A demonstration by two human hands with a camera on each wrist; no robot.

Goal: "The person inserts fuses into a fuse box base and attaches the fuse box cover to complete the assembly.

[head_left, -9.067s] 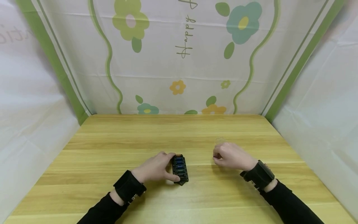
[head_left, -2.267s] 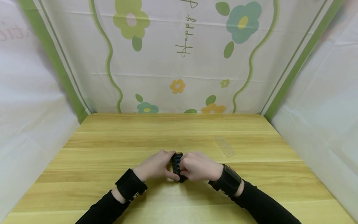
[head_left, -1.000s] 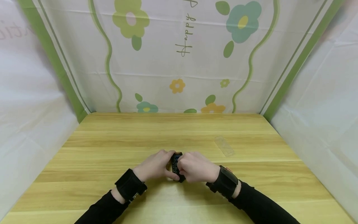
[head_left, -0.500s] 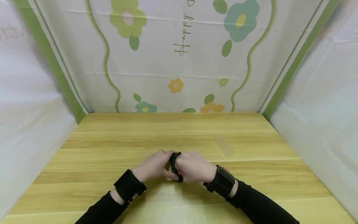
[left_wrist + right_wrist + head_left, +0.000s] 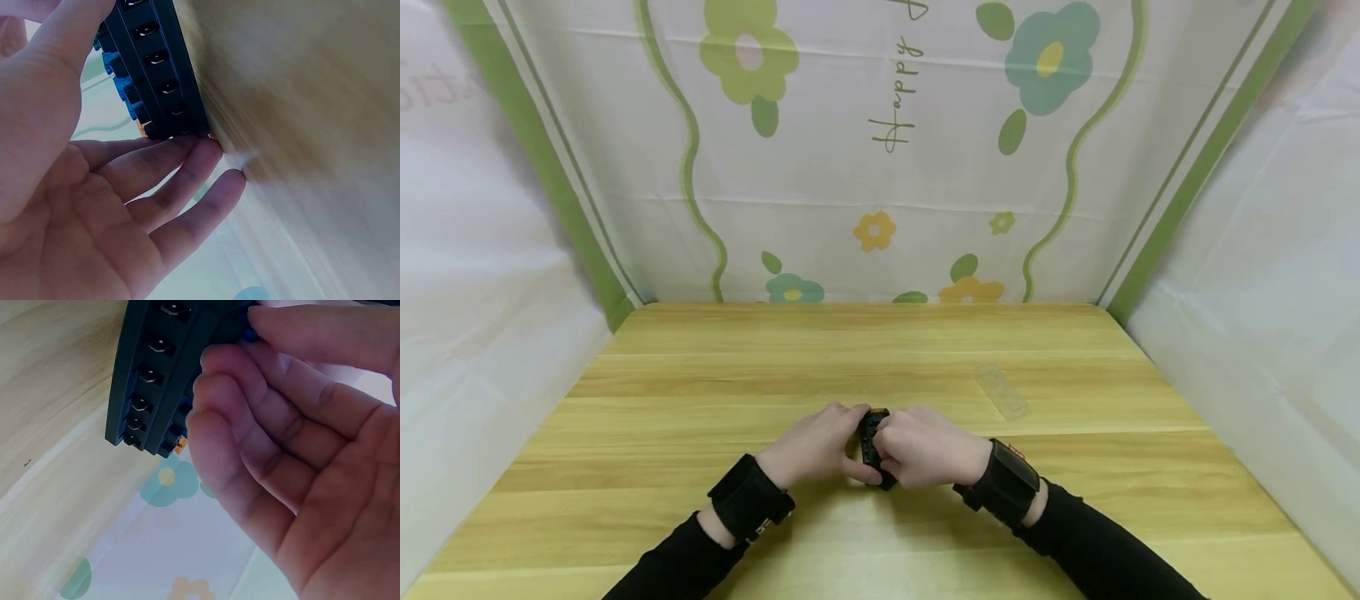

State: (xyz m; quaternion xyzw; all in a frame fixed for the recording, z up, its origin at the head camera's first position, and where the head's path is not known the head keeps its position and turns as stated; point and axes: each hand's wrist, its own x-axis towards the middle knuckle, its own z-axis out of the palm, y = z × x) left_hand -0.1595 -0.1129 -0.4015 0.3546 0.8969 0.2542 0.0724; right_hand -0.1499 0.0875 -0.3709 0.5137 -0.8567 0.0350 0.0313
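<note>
A black fuse block (image 5: 869,442) stands on the table, with screw terminals down its sides and coloured fuses in a row along its top. My left hand (image 5: 812,447) holds it by its two ends, thumb at the near end and fingers at the far one. Over the block's right half, my right hand (image 5: 927,450) has its fingers curled. In the right wrist view, thumb and forefinger pinch a small blue fuse (image 5: 250,334), largely hidden by them. An orange piece (image 5: 179,445) shows at the block's far end.
A clear plastic cover (image 5: 1002,392) lies flat on the wooden table (image 5: 700,367), beyond and to the right of the right hand. White cloth (image 5: 820,167) with flower prints hangs at the table's back and both sides.
Earliest, my right hand was off to the right, by the clear cover; since then it has come left onto the fuse block. Over the last second both hands have hardly moved.
</note>
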